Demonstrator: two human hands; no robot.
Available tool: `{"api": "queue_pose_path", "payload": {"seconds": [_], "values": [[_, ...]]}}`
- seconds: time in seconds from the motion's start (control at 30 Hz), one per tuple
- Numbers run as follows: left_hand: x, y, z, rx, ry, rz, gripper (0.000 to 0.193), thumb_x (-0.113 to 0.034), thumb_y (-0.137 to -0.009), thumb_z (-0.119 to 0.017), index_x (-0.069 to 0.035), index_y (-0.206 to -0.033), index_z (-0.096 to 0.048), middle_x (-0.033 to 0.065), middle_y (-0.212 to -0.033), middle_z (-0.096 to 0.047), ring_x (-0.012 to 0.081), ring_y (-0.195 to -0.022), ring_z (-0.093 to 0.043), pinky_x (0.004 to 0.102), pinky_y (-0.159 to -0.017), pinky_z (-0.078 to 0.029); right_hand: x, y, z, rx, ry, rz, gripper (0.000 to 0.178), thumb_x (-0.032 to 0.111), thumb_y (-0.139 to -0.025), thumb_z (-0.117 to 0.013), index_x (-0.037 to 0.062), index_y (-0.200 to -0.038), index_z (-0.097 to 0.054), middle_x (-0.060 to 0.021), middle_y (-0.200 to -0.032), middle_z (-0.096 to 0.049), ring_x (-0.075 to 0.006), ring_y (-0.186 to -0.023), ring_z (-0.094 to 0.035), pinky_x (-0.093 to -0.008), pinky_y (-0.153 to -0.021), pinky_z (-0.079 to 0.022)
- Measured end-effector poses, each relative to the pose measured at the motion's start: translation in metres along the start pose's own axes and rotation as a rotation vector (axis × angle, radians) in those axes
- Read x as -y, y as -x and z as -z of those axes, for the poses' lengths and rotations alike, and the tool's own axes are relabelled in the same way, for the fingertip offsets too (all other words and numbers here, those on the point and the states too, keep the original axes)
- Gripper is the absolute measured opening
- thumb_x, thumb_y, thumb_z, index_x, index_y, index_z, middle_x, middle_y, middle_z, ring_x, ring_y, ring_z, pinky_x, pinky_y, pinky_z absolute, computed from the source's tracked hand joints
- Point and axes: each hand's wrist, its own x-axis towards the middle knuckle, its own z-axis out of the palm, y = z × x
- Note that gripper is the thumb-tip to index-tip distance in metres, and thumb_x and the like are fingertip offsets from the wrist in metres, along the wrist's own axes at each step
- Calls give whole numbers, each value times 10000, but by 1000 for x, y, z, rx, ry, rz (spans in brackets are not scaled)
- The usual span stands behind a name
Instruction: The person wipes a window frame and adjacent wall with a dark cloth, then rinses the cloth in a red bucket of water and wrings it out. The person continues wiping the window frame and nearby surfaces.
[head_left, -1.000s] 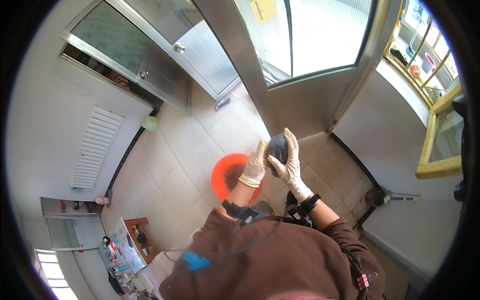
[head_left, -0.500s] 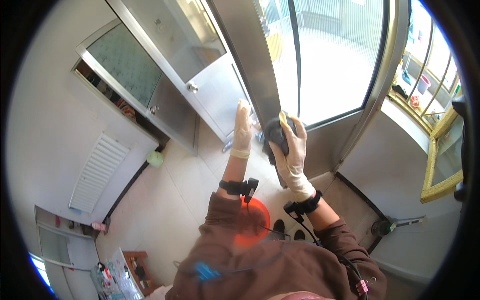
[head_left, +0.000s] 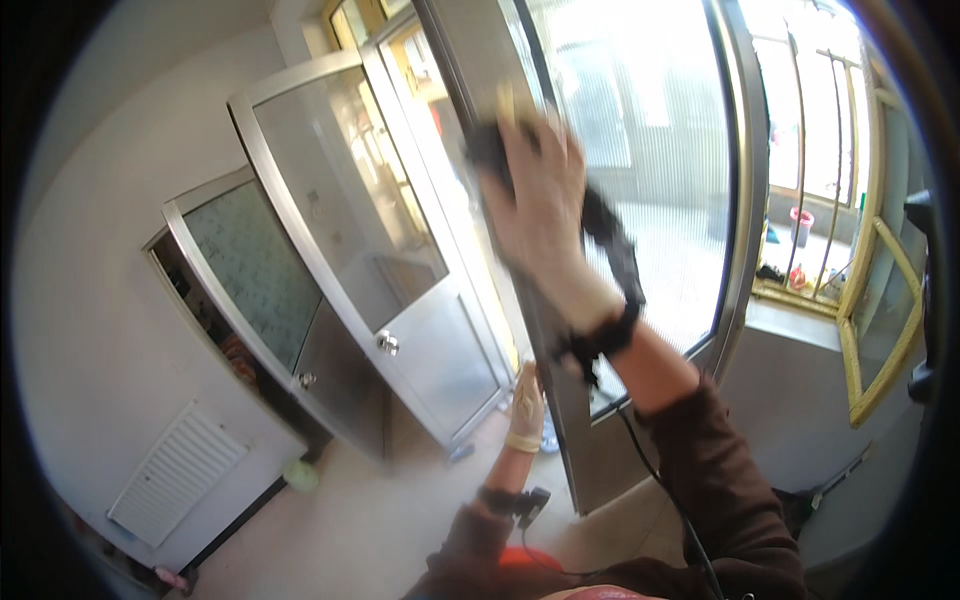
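My right hand [head_left: 545, 200], in a pale rubber glove, is raised high and closed around a dark cloth [head_left: 488, 150]. It presses the cloth to the upright metal frame of a glass door [head_left: 660, 240]. Motion blurs the fingers and the cloth. Beside the wrist, a dark shape shows against the glass; I cannot tell whether it is cloth or a reflection. Lower down, my left hand [head_left: 526, 405], also gloved, is by the edge of the same door. Its fingers are stretched upward and it holds nothing; whether it touches the door I cannot tell.
Left of me stand a second metal-and-glass door [head_left: 420, 360] with a round knob and a patterned-glass door [head_left: 245, 260]. A radiator [head_left: 178, 470] hangs on the left wall. A red-orange basin [head_left: 530, 560] is partly hidden below me. On the right, a yellow-framed window [head_left: 855, 370] stands ajar.
My right hand has gone up the door frame with the cloth. My view has tilted upward, so the left hand and basin appear lower. The left hand is nearer the door's edge.
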Motion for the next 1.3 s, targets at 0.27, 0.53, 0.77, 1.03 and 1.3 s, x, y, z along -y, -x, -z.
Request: {"api": "queue_pose_path", "payload": {"seconds": [0.27, 0.53, 0.77, 1.03, 1.3], "values": [[-4, -18, -8, -32, -140, -71, 511, -369, -1109, -316, 55, -1225, -577, 90, -1144, -621, 177, -1042, -550, 317, -934, -450, -5, 113, 19, 526, 41, -168, 724, 74, -741, -648, 33, -1441, -469, -190, -1377, -434, -424, -1292, -413, -510, -1082, -371], [8, -24, -11, -7, -75, -177, 451, -289, -1106, -319, 44, -1159, -617, 173, -1079, -674, 299, -1021, -626, 361, -929, -477, -53, -207, -121, -47, 116, 168, 563, 252, -833, -673, 18, -1332, -557, -193, -1302, -536, -410, -1163, -504, -488, -977, -446], [11, -27, -15, -53, -393, -562, 193, -107, -1061, -440, 30, -1025, -571, 201, -900, -574, 359, -871, -574, 431, -788, -473, -49, -220, -119, -67, 91, 155, 537, 242, -825, -700, 74, -1321, -580, -204, -1292, -560, -431, -1134, -531, -500, -951, -464], [9, -35, -16, -120, -245, -343, 214, -213, -1033, -552, -12, -968, -579, 110, -776, -524, 217, -714, -520, 346, -677, -449, -71, -243, -137, -25, -34, 188, 462, 147, -796, -715, 62, -1234, -595, -202, -1049, -660, -421, -1005, -599, -483, -901, -476], [16, -48, -11, -34, -361, -364, 326, -307, -999, -627, -23, -1160, -612, 94, -905, -609, 191, -810, -588, 344, -738, -488, -100, -215, -144, 106, -44, 354, 488, 154, -819, -683, 100, -1294, -588, -175, -1170, -648, -401, -1121, -578, -480, -996, -441]]}}
